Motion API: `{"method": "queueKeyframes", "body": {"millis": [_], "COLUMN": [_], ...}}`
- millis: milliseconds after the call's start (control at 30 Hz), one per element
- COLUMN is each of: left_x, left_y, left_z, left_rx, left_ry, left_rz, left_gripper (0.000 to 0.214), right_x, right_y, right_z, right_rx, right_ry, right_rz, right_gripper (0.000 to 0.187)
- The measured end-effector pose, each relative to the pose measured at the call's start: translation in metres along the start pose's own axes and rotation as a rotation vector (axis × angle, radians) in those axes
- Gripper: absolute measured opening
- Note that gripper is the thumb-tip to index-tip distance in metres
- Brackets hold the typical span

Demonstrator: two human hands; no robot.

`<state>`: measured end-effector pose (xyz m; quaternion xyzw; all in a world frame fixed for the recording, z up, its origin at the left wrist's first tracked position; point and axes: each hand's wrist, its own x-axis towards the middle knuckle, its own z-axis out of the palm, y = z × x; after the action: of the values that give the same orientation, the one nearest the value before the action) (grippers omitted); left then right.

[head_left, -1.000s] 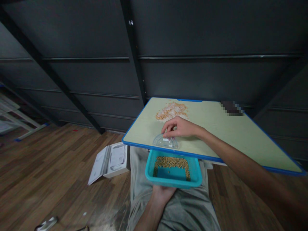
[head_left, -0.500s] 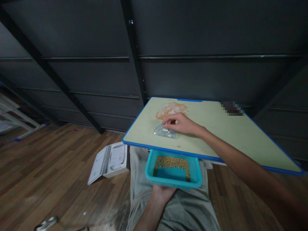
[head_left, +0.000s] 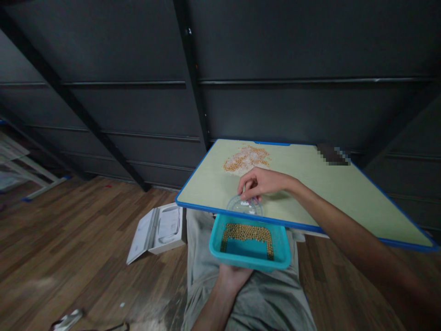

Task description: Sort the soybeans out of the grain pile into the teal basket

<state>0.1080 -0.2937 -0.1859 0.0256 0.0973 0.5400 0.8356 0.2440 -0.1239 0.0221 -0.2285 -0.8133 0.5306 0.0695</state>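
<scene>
My right hand (head_left: 261, 182) pinches the curved upper part of a clear plastic protractor (head_left: 237, 206) against the table (head_left: 203, 186). The protractor lies at the front edge, just above a turquoise tray (head_left: 251, 263). Yellow soybeans (head_left: 246, 231) form a band along the back and sides inside the tray. From below, my left hand (head_left: 234, 276) grips the tray's near side, its fingers hidden underneath. Farther back on the table, a heap of orange-yellow beans mixed with whitish grains (head_left: 247, 158) is spread out behind my right hand.
A blurred dark object (head_left: 333, 155) lies at the table's back right corner. On the wooden floor to the left stands an open white box (head_left: 168, 234). A dark panelled wall (head_left: 303, 41) rises directly behind the table.
My right hand has drawn the protractor toward me, from near the heap to the table's front edge. A small bit that lay near the edge is no longer visible. The tray stays nearly still.
</scene>
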Motion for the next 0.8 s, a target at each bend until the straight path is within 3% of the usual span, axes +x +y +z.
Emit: {"method": "queueKeyframes", "body": {"millis": [67,233,367,567,800], "left_x": [0.0,0.0,0.002,0.003,-0.001], "left_y": [-0.001,-0.001,-0.002,-0.003,0.0], "left_z": [0.004,0.007,0.002,0.003,0.002], "left_rx": [0.003,-0.004,-0.014,-0.002,0.054], "left_ry": [0.015,0.0,-0.057,-0.079,-0.013], "left_rz": [0.032,0.025,0.031,0.039,0.025], "left_gripper": [0.046,0.048,0.051,0.054,0.047], "right_x": [0.001,-0.006,-0.028,-0.053,-0.046], "right_y": [0.0,0.006,0.023,0.05,0.05], "right_z": [-0.004,-0.032,-0.047,-0.041,-0.03], "right_rx": [-0.034,-0.211,-0.405,-0.535,-0.471], "right_ry": [0.088,0.513,0.755,0.797,0.736], "right_rz": [-0.04,-0.2,-0.214,-0.158,-0.167], "right_gripper": [0.027,0.024,0.023,0.025,0.025]}}
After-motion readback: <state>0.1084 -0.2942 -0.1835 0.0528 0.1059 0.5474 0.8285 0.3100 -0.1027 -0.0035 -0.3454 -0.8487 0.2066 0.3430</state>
